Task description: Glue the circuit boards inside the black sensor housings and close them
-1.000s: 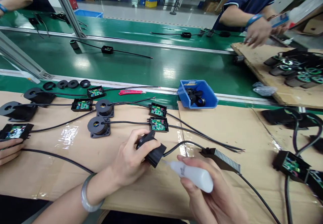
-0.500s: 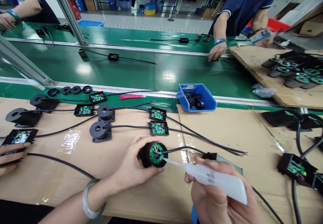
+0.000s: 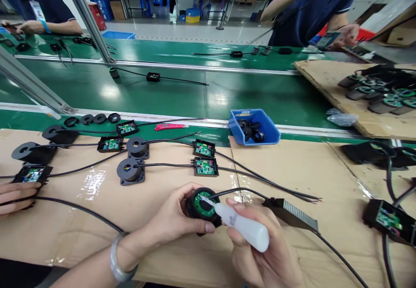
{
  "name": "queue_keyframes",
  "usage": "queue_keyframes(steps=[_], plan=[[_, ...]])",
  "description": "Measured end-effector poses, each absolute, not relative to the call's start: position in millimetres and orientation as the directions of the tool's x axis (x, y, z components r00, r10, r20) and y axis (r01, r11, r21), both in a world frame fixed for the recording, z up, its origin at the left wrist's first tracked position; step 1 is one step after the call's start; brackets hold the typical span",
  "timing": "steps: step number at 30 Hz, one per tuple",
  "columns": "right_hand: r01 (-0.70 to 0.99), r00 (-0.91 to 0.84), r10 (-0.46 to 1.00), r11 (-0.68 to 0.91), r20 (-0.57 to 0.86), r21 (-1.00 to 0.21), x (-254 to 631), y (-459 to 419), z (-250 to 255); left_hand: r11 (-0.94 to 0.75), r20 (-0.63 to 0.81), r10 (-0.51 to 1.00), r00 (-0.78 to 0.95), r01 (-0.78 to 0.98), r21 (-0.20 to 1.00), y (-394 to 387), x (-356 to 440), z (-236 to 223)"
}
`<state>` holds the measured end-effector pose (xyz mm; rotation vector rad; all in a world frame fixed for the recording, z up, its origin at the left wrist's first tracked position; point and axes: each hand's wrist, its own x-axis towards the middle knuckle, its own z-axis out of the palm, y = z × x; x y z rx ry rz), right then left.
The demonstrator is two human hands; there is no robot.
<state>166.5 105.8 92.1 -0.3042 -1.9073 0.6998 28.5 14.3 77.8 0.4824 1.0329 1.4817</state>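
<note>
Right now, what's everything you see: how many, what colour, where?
Cardboard sheets: at least two, brown, foreground.
Round housing: one, black and green, front centre.
Squeeze bottle: one, white, nozzle at that housing.
Finned box: one, black and grey, right.
Open boxes: at least six, black and green, foreground.
Capped housings: four, black, left.
Bin: one, blue, cardboard's rear edge.
Cutter: one, red, left of bin.
Rings: four, black, rear left.
Lanes: several, green, beyond bin.
Co-workers: at least two, navy shirts, far side.
Another person's hand: one, left edge.
Left hand: one, holding round housing.
Right hand: one, holding bottle.
</note>
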Motion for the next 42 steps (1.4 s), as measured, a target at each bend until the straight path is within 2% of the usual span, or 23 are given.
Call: queue_keyframes(steps=[11, 20, 25, 28, 30, 33, 35, 38, 42], plan=[[-0.07, -0.46, 0.443, 0.846, 0.77, -0.528, 167, 109, 94, 0.105, -0.263, 0.945, -0.194, -0.582, 0.806, 14, 29, 78], [-0.139, -0.467, 0.53, 0.747, 0.708, -0.65, 166, 102, 94, 0.11, -0.264, 0.945, -0.192, -0.573, 0.812, 15, 28, 78], [-0.128, -0.48, 0.508, 0.765, 0.715, -0.631, 168, 106, 87, 0.099, -0.251, 0.948, -0.197, -0.565, 0.819, 15, 28, 78], [-0.136, -0.399, 0.586, 0.723, 0.706, -0.677, 168, 107, 81, 0.098, -0.247, 0.943, -0.223, -0.524, 0.846, 15, 27, 78], [-0.198, -0.217, 0.692, 0.659, 0.688, -0.725, 168, 109, 82, 0.118, -0.253, 0.933, -0.256, -0.448, 0.886, 15, 26, 78], [-0.366, -0.026, 0.832, 0.508, 0.554, -0.78, 172, 118, 95, 0.137, -0.206, 0.911, -0.357, -0.209, 0.968, 14, 23, 78], [-0.427, -0.075, 0.892, 0.376, 0.446, -0.823, 175, 131, 106, 0.165, -0.147, 0.893, -0.426, 0.006, 0.986, 13, 20, 77], [-0.382, -0.221, 0.916, 0.233, 0.334, -0.894, 174, 156, 119, 0.258, -0.114, 0.88, -0.46, 0.265, 0.929, 12, 18, 76], [-0.217, -0.458, 0.838, 0.22, 0.298, -0.951, 143, 192, 114, 0.356, -0.136, 0.889, -0.437, 0.473, 0.806, 14, 14, 79]])
